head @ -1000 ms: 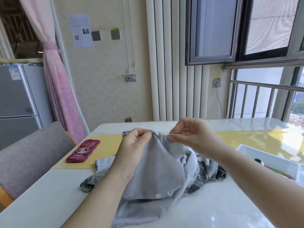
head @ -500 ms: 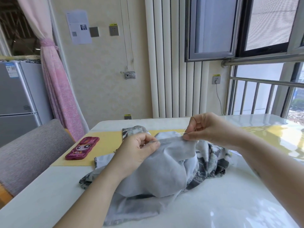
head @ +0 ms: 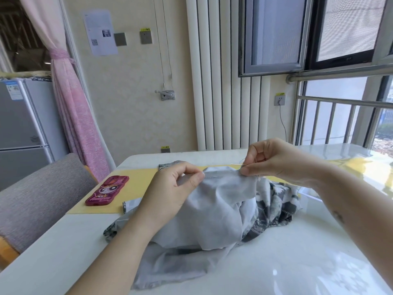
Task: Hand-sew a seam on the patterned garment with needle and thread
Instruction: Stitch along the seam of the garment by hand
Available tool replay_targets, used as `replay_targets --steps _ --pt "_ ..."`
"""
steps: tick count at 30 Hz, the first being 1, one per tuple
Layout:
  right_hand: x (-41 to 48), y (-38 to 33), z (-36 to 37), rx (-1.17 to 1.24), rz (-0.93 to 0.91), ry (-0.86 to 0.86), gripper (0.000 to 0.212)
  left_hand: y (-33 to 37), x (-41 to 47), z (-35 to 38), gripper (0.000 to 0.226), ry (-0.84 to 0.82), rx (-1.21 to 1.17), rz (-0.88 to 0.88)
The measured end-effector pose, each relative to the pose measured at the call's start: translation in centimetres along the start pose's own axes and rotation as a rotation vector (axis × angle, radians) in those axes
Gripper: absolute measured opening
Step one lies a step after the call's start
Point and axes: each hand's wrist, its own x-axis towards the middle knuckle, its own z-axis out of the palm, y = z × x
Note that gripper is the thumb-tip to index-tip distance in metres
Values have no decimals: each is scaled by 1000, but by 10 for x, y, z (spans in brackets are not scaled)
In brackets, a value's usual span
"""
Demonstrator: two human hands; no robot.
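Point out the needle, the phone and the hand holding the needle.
needle (head: 237,164), head view, on its bare steel shaft.
phone (head: 107,190), head view, middle of its pink case.
right hand (head: 276,162), head view, middle of the hand.

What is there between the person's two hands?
In the head view, a raised edge of the grey patterned garment spans from the left hand to the right hand, which pinches a thin silver needle pointing toward the left hand.

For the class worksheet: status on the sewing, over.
Left hand pinches grey patterned fabric garment at its edge. Right hand pinches thin metal needle at that edge. Nothing in the way.
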Motion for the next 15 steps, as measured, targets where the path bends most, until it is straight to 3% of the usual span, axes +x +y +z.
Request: replay_targets --steps 3,11,15 --pt "1 4 2 0 25 14 25 6 -2 2 20 48 119 113" --pt "-9 5 -1 -205 49 -76 16 -9 -10 8 5 -108 36 -55" --pt "-10 -3 -6 -345 62 -130 15 -4 -11 8 16 -144 3 -42"
